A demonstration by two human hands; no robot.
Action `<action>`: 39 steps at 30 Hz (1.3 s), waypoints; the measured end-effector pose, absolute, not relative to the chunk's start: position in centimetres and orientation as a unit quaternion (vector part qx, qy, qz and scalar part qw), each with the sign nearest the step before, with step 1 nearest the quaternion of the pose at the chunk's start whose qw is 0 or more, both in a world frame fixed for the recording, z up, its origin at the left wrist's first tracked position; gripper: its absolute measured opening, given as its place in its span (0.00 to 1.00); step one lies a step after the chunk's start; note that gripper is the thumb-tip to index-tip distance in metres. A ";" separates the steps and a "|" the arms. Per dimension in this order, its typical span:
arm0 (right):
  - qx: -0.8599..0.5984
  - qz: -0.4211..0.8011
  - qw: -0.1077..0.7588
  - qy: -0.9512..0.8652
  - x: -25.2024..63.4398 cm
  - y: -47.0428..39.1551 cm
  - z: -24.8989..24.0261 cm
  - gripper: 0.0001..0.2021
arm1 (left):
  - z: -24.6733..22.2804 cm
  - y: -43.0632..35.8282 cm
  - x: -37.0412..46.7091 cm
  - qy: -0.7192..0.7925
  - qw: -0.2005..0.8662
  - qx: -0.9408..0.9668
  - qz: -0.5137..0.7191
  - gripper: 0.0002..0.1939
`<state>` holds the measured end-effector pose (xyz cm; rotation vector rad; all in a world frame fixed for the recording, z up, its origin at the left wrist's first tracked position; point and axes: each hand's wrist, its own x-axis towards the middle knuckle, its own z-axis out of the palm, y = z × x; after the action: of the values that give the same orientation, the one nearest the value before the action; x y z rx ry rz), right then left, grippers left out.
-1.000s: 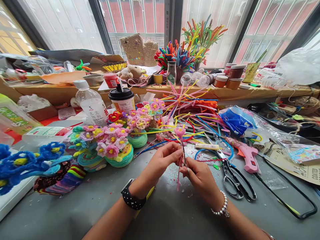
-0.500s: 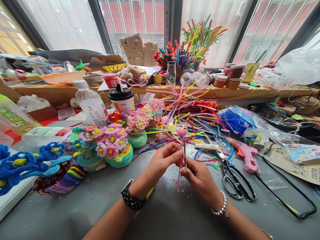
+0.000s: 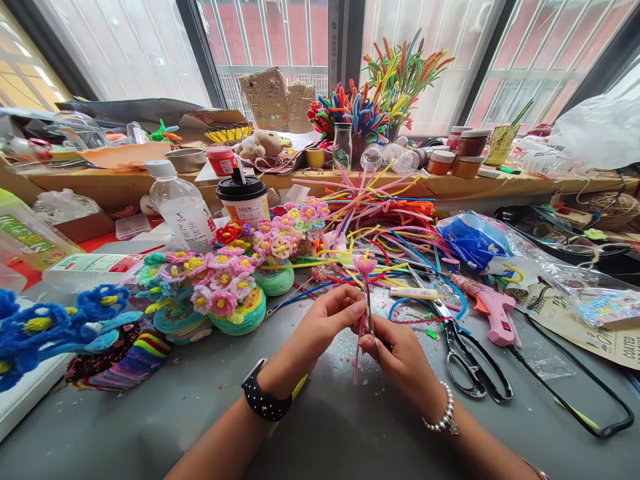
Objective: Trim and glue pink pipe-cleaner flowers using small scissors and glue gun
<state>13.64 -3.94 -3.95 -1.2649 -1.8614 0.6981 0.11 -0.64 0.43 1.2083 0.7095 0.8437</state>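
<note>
Above the middle of the table, my left hand (image 3: 333,313) is closed, its thumb and fingers pinching a pink pipe-cleaner flower (image 3: 365,265). The bloom points up with a bit of yellow at its top, and a fuzzy pink end hangs below the fingers. My right hand (image 3: 400,347) is closed round a pair of small scissors (image 3: 370,307), their slim metal blades upright against the flower's stem. Fingers hide most of the scissors' handles and part of the stem. The two hands nearly touch.
Finished pipe-cleaner flower pots (image 3: 237,313) stand to the left, beside a plastic bottle (image 3: 181,210) and a lidded cup (image 3: 243,200). Loose pipe cleaners (image 3: 385,213) heap behind my hands. To the right lie large black-handled scissors (image 3: 475,367), a pink glue gun (image 3: 493,310) and its cord.
Almost nothing differs. Both hands keep their hold at the same spot, and the pink flower has shifted only very slightly.
</note>
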 end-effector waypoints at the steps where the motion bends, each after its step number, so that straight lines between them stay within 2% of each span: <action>1: -0.498 0.272 0.382 -0.729 13.7 -3.9 -4.0 0.25 | 0.4 -0.6 0.1 0.315 0.686 0.538 0.377 0.07; 12: -0.509 0.270 0.399 -0.714 13.6 -4.0 -3.9 0.25 | 0.2 -0.4 0.0 0.318 0.676 0.542 0.385 0.07; 20: -0.477 0.311 0.378 -0.730 13.6 -4.1 -3.6 0.27 | 0.4 -0.6 0.0 0.317 0.673 0.545 0.388 0.06; 39: -0.504 0.256 0.406 -0.718 13.6 -3.9 -4.0 0.25 | 0.4 -0.6 0.1 0.320 0.674 0.539 0.393 0.06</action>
<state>13.63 -3.90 -4.01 -1.2712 -1.8108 0.6453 0.08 -0.62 0.37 1.2120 0.7192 0.8836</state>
